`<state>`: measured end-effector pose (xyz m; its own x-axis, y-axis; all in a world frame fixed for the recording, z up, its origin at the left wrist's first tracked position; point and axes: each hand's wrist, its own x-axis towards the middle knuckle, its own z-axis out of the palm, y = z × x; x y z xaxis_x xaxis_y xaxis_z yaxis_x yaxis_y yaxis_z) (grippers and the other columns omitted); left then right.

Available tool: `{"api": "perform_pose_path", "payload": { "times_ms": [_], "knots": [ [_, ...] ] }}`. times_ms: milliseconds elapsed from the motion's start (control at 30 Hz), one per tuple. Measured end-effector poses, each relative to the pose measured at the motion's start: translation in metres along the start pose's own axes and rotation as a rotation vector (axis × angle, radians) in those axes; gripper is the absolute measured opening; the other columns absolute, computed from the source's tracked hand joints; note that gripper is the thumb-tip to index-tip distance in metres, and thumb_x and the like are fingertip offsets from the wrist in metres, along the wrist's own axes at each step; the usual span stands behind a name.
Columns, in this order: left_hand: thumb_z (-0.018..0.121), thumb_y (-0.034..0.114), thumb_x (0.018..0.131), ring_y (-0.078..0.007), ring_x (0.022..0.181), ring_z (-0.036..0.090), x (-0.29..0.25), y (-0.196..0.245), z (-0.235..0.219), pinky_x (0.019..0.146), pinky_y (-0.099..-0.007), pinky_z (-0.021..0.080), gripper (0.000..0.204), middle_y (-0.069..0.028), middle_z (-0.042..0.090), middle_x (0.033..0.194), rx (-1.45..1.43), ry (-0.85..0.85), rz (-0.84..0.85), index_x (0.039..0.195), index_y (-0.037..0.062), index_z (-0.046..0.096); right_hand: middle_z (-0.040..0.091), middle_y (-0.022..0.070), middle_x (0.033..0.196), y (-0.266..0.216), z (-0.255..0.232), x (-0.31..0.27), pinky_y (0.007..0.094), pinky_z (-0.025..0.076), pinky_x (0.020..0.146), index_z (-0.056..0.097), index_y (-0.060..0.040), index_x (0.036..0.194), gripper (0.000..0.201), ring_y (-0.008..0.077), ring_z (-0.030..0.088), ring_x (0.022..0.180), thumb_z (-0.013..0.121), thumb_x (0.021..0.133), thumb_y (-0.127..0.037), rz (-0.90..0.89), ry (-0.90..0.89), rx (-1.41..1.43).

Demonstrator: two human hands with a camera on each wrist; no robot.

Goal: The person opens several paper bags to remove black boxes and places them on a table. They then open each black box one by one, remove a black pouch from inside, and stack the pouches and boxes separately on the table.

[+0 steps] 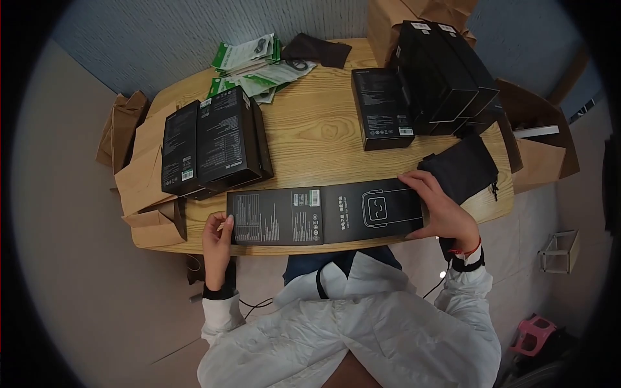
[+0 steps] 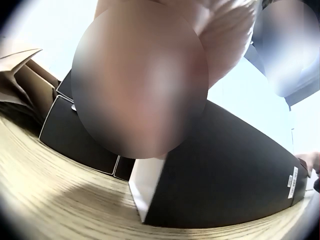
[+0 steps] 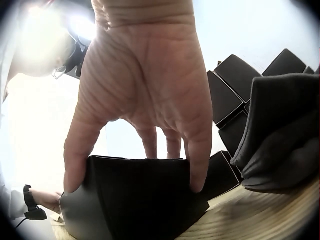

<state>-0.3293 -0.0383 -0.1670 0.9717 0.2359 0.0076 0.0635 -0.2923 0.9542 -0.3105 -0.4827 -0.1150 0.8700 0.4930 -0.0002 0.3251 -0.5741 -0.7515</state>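
Along the near edge of the wooden table (image 1: pixel 317 142), the left hand (image 1: pixel 217 240) pinches the left end of a printed black sleeve (image 1: pixel 275 217), while the right hand (image 1: pixel 447 210) clamps the adjoining black box (image 1: pixel 349 216) between thumb and fingers.

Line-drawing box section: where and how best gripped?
On the line-drawing section, probably the right end, from the right, thumb and fingers on opposite long sides, as the right hand does: those sides run parallel, and the left end meets the text-printed section.
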Motion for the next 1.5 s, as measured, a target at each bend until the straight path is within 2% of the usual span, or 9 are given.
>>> {"api": "perform_pose_path", "payload": {
  "times_ms": [100,133,200,233,300,367,567,1033,1500],
  "knots": [
    [0.059,0.01,0.092,-0.0165,0.085,0.055,-0.013,0.029,0.015,0.079,-0.0263,0.044,0.018,-0.0072,0.057,0.092,0.25,0.081,0.039,0.106,-0.0001,0.053,0.037,0.0115,0.134,-0.007,0.0,0.001,0.0357,0.038,0.103,0.039,-0.0092,0.138,0.103,0.0316,0.037,0.126,0.088,0.046,-0.009,0.008,0.001,-0.035],
    [0.061,0.008,0.088,-0.028,0.102,0.053,-0.016,0.038,0.021,0.089,-0.034,0.043,0.027,-0.0158,0.053,0.111,0.538,0.167,0.328,0.112,-0.0004,0.052,0.037,0.0115,0.134,-0.008,-0.001,0.001,0.0357,0.038,0.103,0.039,-0.0092,0.138,0.103,0.0316,0.037,0.126,0.088,0.046,-0.009,0.01,0.001,-0.036],
    [0.066,0.009,0.083,-0.0342,0.111,0.047,-0.03,0.071,0.038,0.095,-0.0399,0.039,0.036,-0.0178,0.045,0.125,0.62,0.162,0.493,0.115,0.0018,0.052,0.036,0.0124,0.134,-0.009,-0.002,0.002,0.0356,0.037,0.104,0.039,-0.0096,0.138,0.102,0.032,0.038,0.125,0.087,0.048,-0.009,-0.041,0.016,-0.058],
    [0.075,0.019,0.076,-0.0364,0.124,0.041,-0.035,0.072,0.043,0.105,-0.0464,0.03,0.05,-0.0186,0.042,0.134,0.582,0.018,0.483,0.119,0.0038,0.052,0.036,0.0124,0.134,-0.008,-0.003,0.002,0.0356,0.037,0.104,0.039,-0.0096,0.138,0.102,0.032,0.038,0.125,0.087,0.048,-0.009,-0.042,0.013,-0.06],
    [0.08,0.031,0.07,-0.0406,0.132,0.033,-0.038,0.09,0.067,0.11,-0.0532,0.022,0.068,-0.0211,0.036,0.141,0.623,-0.261,0.651,0.125,0.0057,0.05,0.037,0.013,0.133,-0.005,-0.006,0.002,0.0362,0.037,0.105,0.037,-0.0103,0.14,0.102,0.0328,0.038,0.124,0.086,0.049,-0.008,-0.032,-0.019,-0.006],
    [0.082,0.043,0.063,-0.0436,0.136,0.026,-0.035,0.09,0.096,0.11,-0.0585,0.017,0.089,-0.0248,0.027,0.146,0.579,-0.458,0.654,0.134,0.0074,0.043,0.036,0.0138,0.134,-0.014,-0.008,0.002,0.0359,0.036,0.105,0.034,-0.0101,0.141,0.104,0.0333,0.038,0.125,0.085,0.05,-0.008,-0.01,0.008,-0.003],
    [0.084,0.043,0.056,-0.0417,0.132,0.03,-0.028,0.087,0.15,0.11,-0.0581,0.017,0.103,-0.0253,0.03,0.141,0.707,-0.474,0.661,0.139,0.0067,0.036,0.03,0.0166,0.143,0.002,0.002,-0.001,0.0353,0.033,0.108,0.024,-0.0071,0.145,0.115,0.0341,0.032,0.132,0.087,0.049,-0.01,-0.026,0.042,-0.022],
    [0.086,0.038,0.054,-0.0369,0.119,0.042,-0.022,0.08,0.153,0.111,-0.0558,0.02,0.085,-0.0172,0.043,0.123,0.459,-0.472,0.694,0.122,0.005,0.046,0.03,0.0135,0.145,0.027,0.028,-0.011,0.0377,0.029,0.11,0.012,-0.0088,0.149,0.13,0.0278,0.031,0.135,0.091,0.047,-0.008,0.049,0.191,0.434],
    [0.084,0.04,0.055,-0.0356,0.117,0.043,-0.024,0.082,0.153,0.11,-0.0551,0.022,0.087,-0.0161,0.044,0.123,0.49,-0.478,0.707,0.124,0.0043,0.045,0.044,0.0169,0.131,0.009,0.005,-0.009,0.0371,0.035,0.105,0.039,-0.0054,0.136,0.099,0.0328,0.043,0.124,0.085,0.05,-0.019,-0.085,0.194,0.125]
  ]
}}
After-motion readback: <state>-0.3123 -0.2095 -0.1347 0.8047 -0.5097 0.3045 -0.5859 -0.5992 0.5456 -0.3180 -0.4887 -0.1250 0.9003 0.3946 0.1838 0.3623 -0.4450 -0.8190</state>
